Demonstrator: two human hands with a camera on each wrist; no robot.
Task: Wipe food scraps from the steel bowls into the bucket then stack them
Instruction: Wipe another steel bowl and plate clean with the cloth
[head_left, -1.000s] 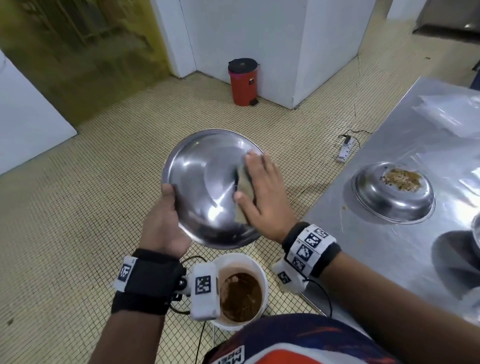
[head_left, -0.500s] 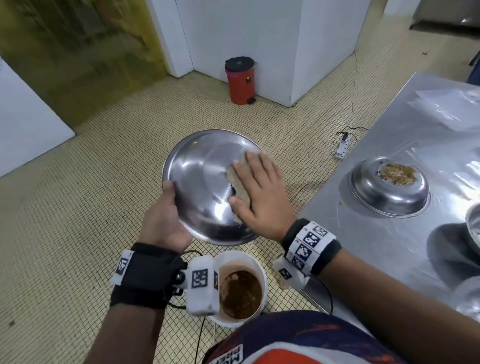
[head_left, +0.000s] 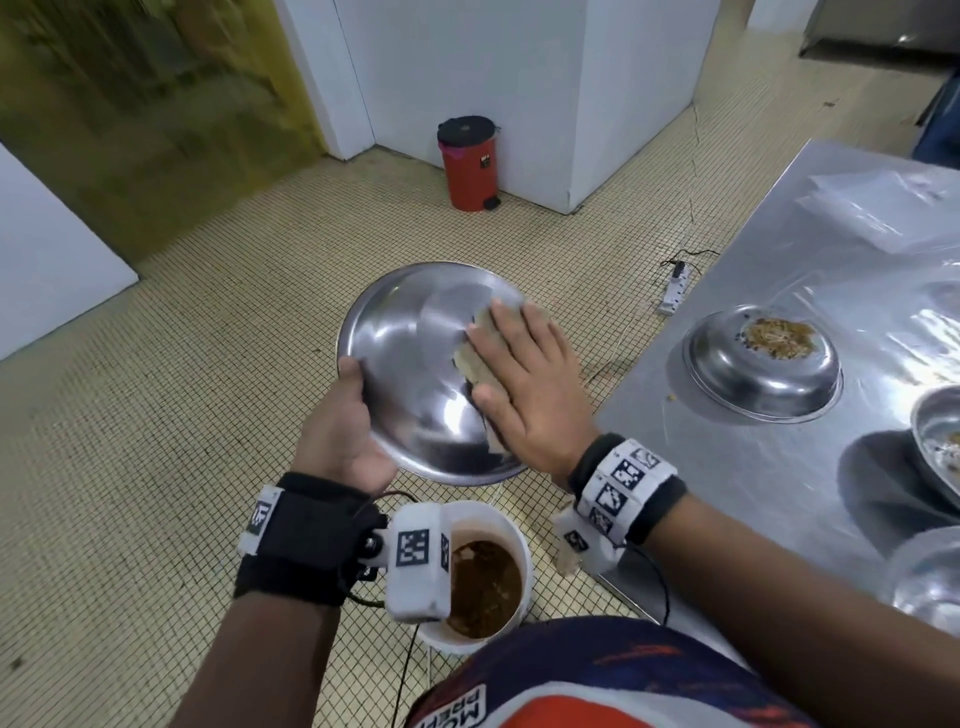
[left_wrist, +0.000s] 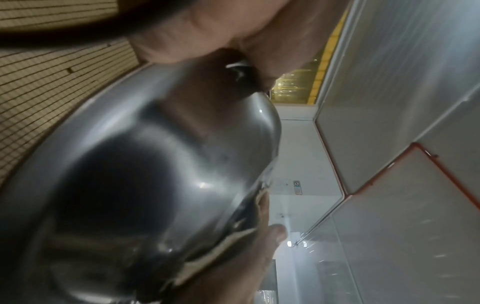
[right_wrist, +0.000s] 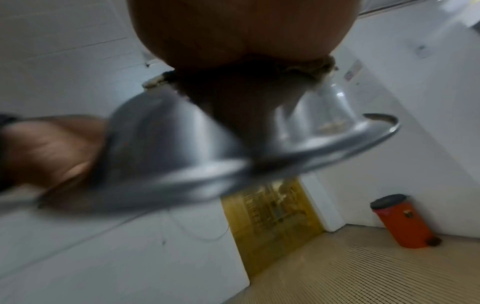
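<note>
Your left hand (head_left: 343, 441) grips the near-left rim of the steel bowl (head_left: 415, 358), thumb over the edge and fingers curled beneath, holding it tilted with its outer, domed side facing you. Your right hand (head_left: 524, 384) lies flat and extended on the right flank of that bowl, pressing a soiled brown cloth (head_left: 475, 358) against the metal; the fingers are straight, not curled round the cloth. The white bucket (head_left: 522, 545), holding brown slop, stands on the tiled floor directly below your left wrist and slightly toward your body, so the bowl hangs just beyond its mouth rather than squarely over it. To the right of your right hand, on the steel table (head_left: 779, 467), a second steel bowl (head_left: 761, 371) sits inverted with food scraps (head_left: 776, 338) on its base; a further bowl (head_left: 937, 441) shows at the frame edge with scraps inside. Assessment: the step in hand is wiping the first bowl, and the visible surface appears largely clean. The left-wrist view is too blurred to confirm residue. The next move likely calls for finishing the stroke toward the lower rim so any debris drops into the bucket, then setting this bowl down as the base of the stack before taking the inverted bowl. Risk: scraps may land on the floor unless the bowl is drawn back over the bucket.
</note>
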